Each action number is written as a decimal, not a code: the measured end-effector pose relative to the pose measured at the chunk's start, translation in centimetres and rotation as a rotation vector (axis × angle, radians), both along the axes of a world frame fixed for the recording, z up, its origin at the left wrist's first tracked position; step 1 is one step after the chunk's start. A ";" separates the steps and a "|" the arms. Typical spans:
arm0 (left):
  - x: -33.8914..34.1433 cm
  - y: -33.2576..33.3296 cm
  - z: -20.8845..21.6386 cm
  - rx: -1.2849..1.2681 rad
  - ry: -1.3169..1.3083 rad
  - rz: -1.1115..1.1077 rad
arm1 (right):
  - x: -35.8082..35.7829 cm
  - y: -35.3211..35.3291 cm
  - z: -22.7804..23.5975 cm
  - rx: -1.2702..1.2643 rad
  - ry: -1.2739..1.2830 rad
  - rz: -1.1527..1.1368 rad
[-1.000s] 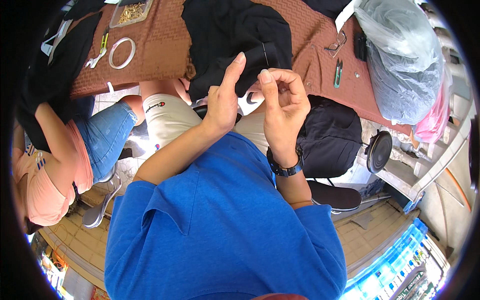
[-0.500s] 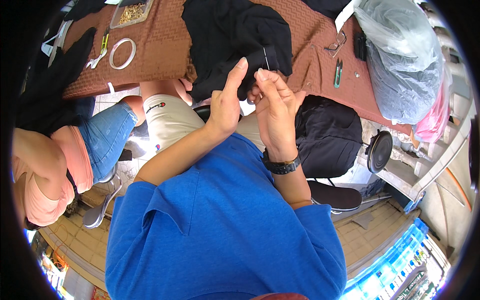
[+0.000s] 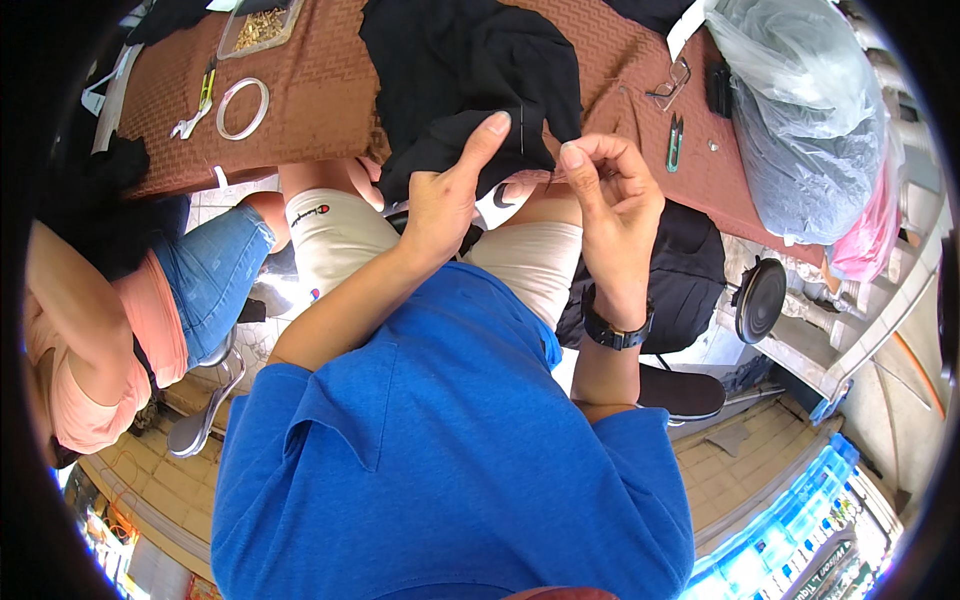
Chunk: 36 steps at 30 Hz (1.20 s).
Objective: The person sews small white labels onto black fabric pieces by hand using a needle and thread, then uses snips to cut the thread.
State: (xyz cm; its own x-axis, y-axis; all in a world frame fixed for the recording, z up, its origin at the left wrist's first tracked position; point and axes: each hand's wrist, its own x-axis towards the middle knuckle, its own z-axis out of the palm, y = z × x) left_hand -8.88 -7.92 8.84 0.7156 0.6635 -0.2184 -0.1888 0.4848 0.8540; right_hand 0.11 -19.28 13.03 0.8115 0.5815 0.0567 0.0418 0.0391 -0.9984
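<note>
Black cloth (image 3: 470, 60) lies over the table's near edge and hangs toward my lap. My left hand (image 3: 445, 205) is closed on its near part, thumb on top and the other fingers hidden beneath. A thin white line (image 3: 522, 132) shows on the cloth just right of that thumb; whether it is stitching, thread or a pin, I cannot tell. My right hand (image 3: 615, 205), with a black watch (image 3: 616, 333) on its wrist, is pinched at the cloth's right edge. What sits between its thumb and finger is too small to make out.
On the brown-covered table (image 3: 320, 110) lie green thread snips (image 3: 675, 143), eyeglasses (image 3: 669, 86), a white ring (image 3: 243, 109), a wrench (image 3: 190, 123) and a box of small brass-coloured pieces (image 3: 262, 30). A large plastic bag (image 3: 805, 130) stands right. Another person (image 3: 140, 310) sits left.
My right hand has moved right and slightly nearer me, away from my left thumb, still pinched. My left hand has shifted slightly, and the white line now lies closer to its thumb.
</note>
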 end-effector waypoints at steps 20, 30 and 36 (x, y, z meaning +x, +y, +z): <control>0.0 0.4 -0.4 0.410 0.143 -0.192 | 4.9 2.4 0.3 -0.193 -0.670 0.191; -0.7 1.8 2.7 0.409 0.327 -0.204 | 5.6 1.1 0.2 -0.218 -0.639 0.146; -0.5 1.7 1.5 0.411 0.243 -0.322 | 5.5 2.4 -0.7 -0.196 -0.588 0.185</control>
State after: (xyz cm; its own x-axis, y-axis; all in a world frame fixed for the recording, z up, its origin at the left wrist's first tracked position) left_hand -9.36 -6.24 10.34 0.8570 0.4857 -0.1719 0.1385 0.1043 0.9849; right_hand 5.60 -16.93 12.28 0.5629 0.7534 0.3400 0.5938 -0.0826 -0.8003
